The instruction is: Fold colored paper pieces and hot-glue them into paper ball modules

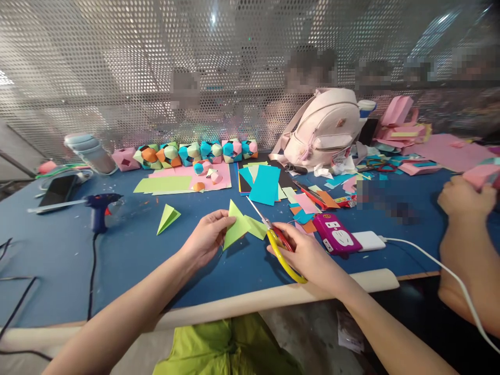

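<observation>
My left hand (209,234) pinches a folded light green paper triangle (236,225) just above the blue table. A pair of scissors (282,252) with yellow and red handles is in my right hand (308,252), its blades pointing up and to the left. Between the triangle and the scissors lies another light green paper piece (256,227). Whether the blades touch it, I cannot tell. To the left of my left hand, a folded green paper piece (167,219) rests on the table by itself. Blue paper sheets (266,185) lie beyond the scissors.
A glue gun (97,208) and phone (58,192) are at left. Folded paper balls (190,153) line the back beside a pale backpack (328,127). A purple device (336,234) with a white cable sits at right, near another person's hand (464,198) holding pink paper.
</observation>
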Demonstrator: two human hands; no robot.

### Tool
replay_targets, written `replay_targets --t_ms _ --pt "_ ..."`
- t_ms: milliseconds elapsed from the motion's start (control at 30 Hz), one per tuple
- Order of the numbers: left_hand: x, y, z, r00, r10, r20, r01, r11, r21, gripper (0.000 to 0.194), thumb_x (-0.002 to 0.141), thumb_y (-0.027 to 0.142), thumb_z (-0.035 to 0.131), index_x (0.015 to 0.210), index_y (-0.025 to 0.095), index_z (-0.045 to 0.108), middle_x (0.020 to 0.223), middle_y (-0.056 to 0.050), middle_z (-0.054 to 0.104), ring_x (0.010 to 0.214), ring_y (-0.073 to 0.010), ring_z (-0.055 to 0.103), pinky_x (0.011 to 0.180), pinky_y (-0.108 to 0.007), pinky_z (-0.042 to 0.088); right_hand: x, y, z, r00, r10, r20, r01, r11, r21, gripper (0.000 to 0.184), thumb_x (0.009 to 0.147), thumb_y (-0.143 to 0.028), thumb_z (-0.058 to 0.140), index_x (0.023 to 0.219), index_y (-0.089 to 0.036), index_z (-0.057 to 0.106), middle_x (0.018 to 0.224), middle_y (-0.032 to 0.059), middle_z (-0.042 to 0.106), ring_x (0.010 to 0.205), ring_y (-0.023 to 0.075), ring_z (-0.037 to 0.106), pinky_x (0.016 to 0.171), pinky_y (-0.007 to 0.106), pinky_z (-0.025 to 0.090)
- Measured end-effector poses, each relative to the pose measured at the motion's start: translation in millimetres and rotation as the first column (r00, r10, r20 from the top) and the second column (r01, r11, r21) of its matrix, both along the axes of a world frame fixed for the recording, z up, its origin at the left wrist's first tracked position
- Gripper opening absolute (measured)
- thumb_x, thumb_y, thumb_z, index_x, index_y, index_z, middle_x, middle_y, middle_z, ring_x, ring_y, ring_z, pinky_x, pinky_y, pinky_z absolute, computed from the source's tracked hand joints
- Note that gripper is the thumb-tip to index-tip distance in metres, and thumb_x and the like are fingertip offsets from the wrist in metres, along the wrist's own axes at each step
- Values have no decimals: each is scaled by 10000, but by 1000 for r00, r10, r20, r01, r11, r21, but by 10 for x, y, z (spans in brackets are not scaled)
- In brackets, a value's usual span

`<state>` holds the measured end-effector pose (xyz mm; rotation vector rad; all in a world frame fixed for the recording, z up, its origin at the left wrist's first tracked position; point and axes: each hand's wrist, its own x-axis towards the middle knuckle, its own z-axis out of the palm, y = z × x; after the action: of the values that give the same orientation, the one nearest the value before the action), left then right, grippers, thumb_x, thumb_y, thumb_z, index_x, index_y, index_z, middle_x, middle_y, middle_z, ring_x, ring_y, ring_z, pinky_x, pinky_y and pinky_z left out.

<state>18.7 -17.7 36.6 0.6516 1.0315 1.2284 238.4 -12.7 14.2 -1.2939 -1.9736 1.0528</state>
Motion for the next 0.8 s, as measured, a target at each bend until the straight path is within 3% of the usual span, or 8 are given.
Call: replay_targets --t_ms 100,200,267,467,567,633,700,800 --pt "-125 84 25 992 122 -15 -120 990 69 108 685 120 681 696 139 576 620 -12 644 544 -137 651 534 -223 542 -9 2 57 986 39 165 -67 984 165 381 800 -285 605 1177 -234 577 1045 71 656 920 221 617 798 337 493" --pt "-272 175 72 969 246 -12 -242 959 147 101 688 111 657 676 138 560 595 -2 637 581 -161 673 587 -255 563 -50 -39 75 938 163 305 -213 967 139 354 796 -215 567 1146 -246 611 1037 70 660 919 227 628 773 319 489" --pt "-353 222 96 949 314 -15 -309 939 149 83 693 92 634 679 132 563 598 -13 649 571 -163 674 571 -250 559 -60 -79 89 886 172 430 -239 965 107 313 809 -227 556 1112 -234 634 995 85 668 884 245 640 727 316 484" --pt "-427 255 99 942 335 15 -334 934 125 64 702 73 608 709 122 568 612 -29 665 536 -160 667 515 -236 548 70 -146 242 648 -54 760 -142 971 190 279 909 -248 439 1077 -106 611 853 177 683 790 307 677 614 320 446" --pt "-416 239 101 951 309 24 -310 940 141 85 696 82 622 683 128 552 596 -14 651 545 -160 670 522 -234 552 98 -182 352 529 -164 833 -70 969 235 287 929 -244 406 1067 -58 576 815 196 675 738 305 678 560 308 418" --pt "-417 232 113 952 305 26 -306 941 147 80 699 83 619 688 129 555 594 -11 647 554 -161 674 525 -230 553 50 -251 393 528 -131 839 -120 967 227 251 929 -247 424 1049 -84 571 821 163 674 735 264 676 564 281 410" --pt "-429 233 128 948 315 32 -317 936 151 64 704 80 610 709 126 566 610 -14 656 563 -165 678 522 -228 551 -46 -355 391 578 -18 816 -263 942 207 218 927 -256 442 1049 -127 569 841 116 670 724 212 665 566 254 396" --pt "-467 252 137 938 345 43 -347 924 159 62 704 72 603 723 122 571 626 -13 662 561 -169 677 510 -235 551 -207 -503 325 621 209 755 -521 830 199 187 914 -285 482 1057 -199 567 850 52 653 708 176 641 568 249 376"
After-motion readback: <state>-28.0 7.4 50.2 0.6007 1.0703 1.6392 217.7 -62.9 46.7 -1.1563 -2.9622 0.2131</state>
